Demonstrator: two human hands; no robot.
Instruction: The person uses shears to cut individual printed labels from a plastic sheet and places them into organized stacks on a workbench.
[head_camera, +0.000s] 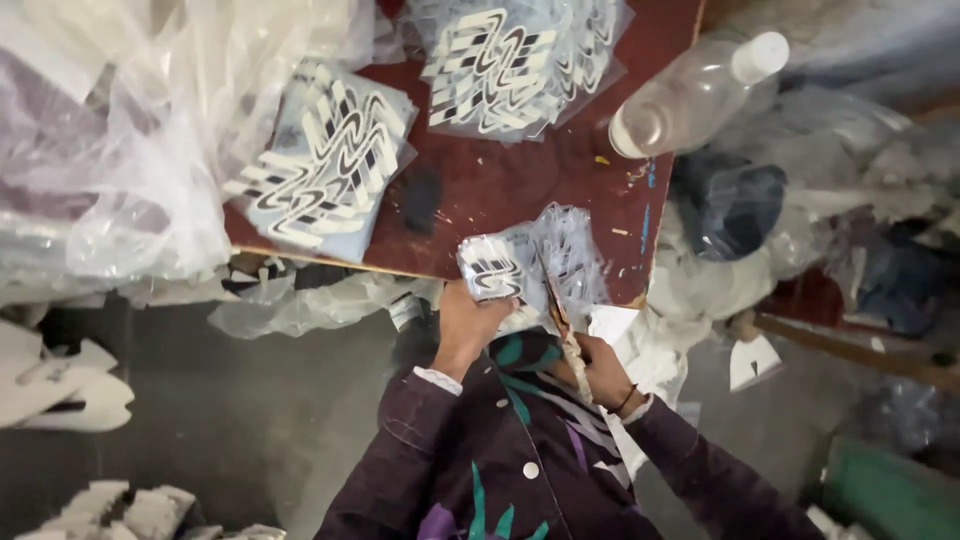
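Left hand (470, 320) pinches small clear-bagged black-and-white wavy patch (497, 268) at dark red table (520, 190) edge; right hand (597, 368) clamps scissors (558, 305). Step: trimming; next needs steady blade line.

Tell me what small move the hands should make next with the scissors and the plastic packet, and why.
Probably close the scissors a little further along the packet. The left hand pinches its patterned end at the table edge, and the right hand holds the blades against the clear plastic.
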